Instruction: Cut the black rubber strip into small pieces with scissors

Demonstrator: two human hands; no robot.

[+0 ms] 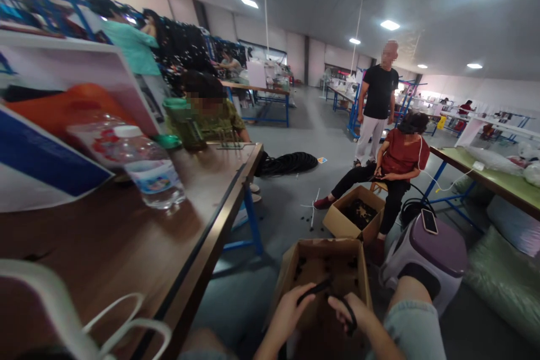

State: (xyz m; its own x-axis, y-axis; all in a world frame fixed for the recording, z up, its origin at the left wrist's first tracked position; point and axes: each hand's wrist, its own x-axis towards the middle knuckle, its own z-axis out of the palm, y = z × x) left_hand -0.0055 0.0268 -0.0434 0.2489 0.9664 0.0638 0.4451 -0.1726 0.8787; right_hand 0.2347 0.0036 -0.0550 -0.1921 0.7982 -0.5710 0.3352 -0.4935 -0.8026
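Both hands are over an open cardboard box between my knees. Dark pieces lie scattered inside it, too small to name. My left hand is closed around a narrow black strip, which points toward the middle of the box. To its right, my right hand grips a curved black piece that loops past the fingers. A small gap separates the hands. I cannot tell whether the two black things are joined.
Left is a brown table with a plastic bottle and a white cable. Ahead, a seated person is beside another cardboard box. On my right a purple-topped stool carries a phone. A coil of black cord lies on the floor.
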